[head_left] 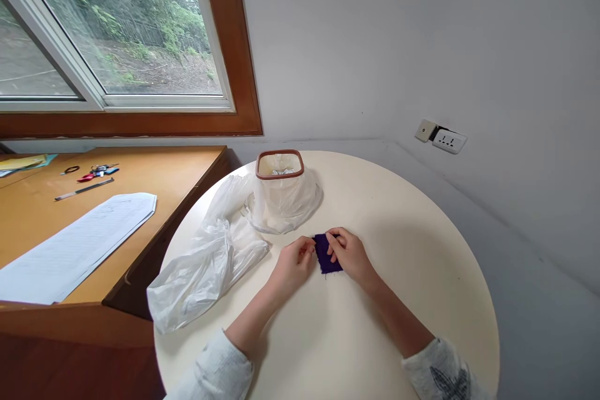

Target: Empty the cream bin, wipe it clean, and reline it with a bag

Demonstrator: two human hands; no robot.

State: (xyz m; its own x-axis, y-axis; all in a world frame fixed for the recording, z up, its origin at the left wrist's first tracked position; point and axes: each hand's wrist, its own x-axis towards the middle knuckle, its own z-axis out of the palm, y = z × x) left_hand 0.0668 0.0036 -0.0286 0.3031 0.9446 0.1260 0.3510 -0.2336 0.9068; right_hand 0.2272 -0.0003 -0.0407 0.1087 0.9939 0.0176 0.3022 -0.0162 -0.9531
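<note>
A small dark purple piece of cloth (329, 258) with frayed edges is between my two hands, over the round cream table. My left hand (295, 259) pinches at its upper left corner, fingers closed. On the other side my right hand (349, 253) has thumb and fingers closed on the upper right part of the cloth, hiding that corner. Just beyond the hands stands a small bin (280, 178) with a brown rim, lined with a translucent white bag. Something pale and crumpled shows inside it.
A crumpled white plastic bag (201, 272) spreads over the left side of the round table (422, 300). To the left, a wooden desk (154, 169) holds papers (79, 247), a pen (84, 189) and keys (100, 170). A wall with a socket (449, 141) bounds the right.
</note>
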